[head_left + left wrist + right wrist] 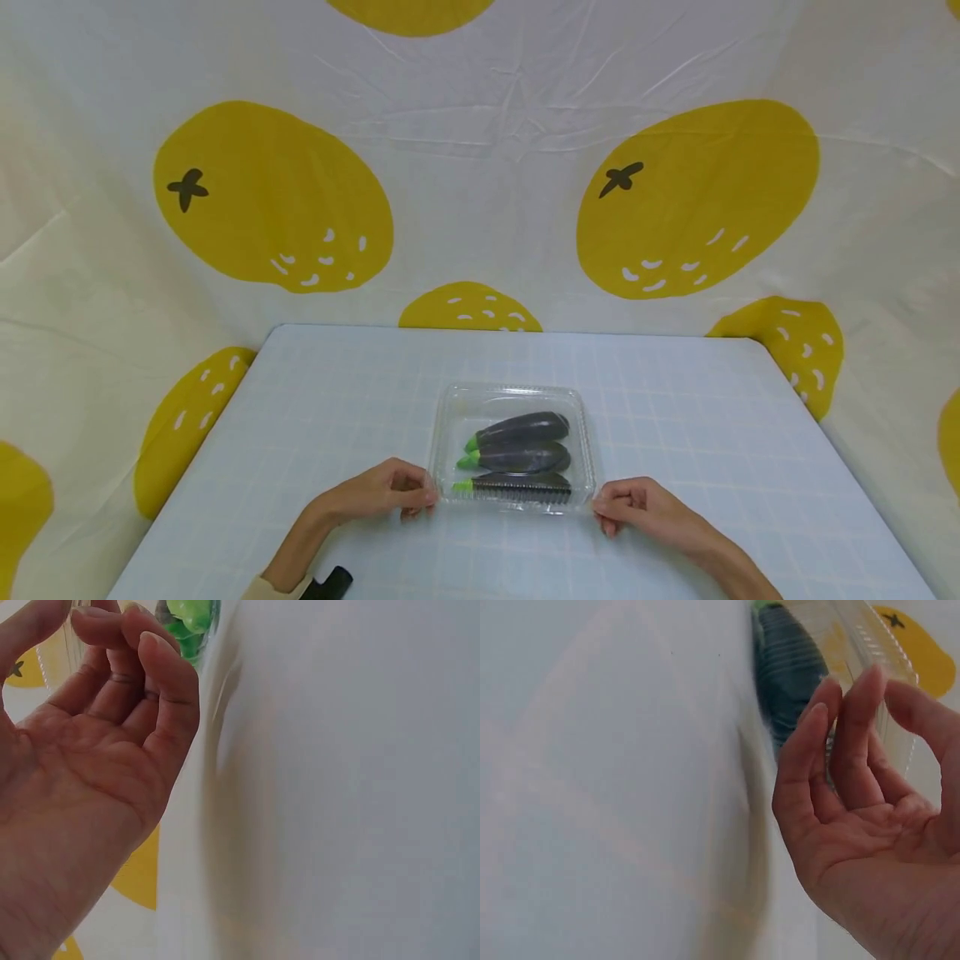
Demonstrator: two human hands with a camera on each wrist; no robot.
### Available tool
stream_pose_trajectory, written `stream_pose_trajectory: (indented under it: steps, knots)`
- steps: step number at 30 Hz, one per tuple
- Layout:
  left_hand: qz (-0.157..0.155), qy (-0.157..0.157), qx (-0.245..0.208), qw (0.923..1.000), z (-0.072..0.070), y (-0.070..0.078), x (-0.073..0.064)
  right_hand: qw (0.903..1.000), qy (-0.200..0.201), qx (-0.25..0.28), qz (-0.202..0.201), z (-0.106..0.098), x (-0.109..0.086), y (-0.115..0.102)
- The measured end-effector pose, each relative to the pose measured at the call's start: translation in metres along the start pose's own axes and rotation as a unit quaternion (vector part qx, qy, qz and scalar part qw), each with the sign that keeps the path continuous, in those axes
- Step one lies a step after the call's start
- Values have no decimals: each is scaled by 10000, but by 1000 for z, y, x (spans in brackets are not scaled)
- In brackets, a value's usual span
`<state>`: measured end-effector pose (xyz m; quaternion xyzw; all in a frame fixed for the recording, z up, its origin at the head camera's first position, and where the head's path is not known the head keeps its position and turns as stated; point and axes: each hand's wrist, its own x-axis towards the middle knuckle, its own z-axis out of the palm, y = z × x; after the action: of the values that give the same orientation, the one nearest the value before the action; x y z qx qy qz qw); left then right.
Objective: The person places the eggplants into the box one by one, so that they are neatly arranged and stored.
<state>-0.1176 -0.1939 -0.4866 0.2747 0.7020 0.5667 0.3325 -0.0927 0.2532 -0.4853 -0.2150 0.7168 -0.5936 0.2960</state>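
A clear plastic clamshell container (517, 389) sits closed on the pale blue checked table (330, 408), near the front edge. Inside lie three dark purple eggplants (521, 457) with green stems pointing left. My left hand (420, 497) is at the container's near left corner, its curled fingers and thumb on either side of the rim. My right hand (603, 506) holds the near right corner the same way. In the left wrist view my left hand (64, 619) curls beside a green stem (187, 622). The right wrist view shows my right hand (885, 705) at the ribbed clear rim (855, 637), next to an eggplant (787, 682).
A white cloth printed with big yellow fruits (697, 200) hangs behind and around the table. A small black object (333, 581) lies by my left forearm at the table's front edge. The table's edges run left, right and back.
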Motion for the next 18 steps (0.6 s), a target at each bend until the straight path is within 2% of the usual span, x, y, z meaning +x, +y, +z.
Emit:
stream_pose_trajectory:
  steps: [6, 18]
  knots:
    - [-36, 219, 73, 9997, -5, 2, -4, 9994, 138, -320, -36, -6, -5, -2]
    - [-140, 691, 326, 9970, -18, 10, -11, 9959, 582, -665, 209, -21, -11, -12]
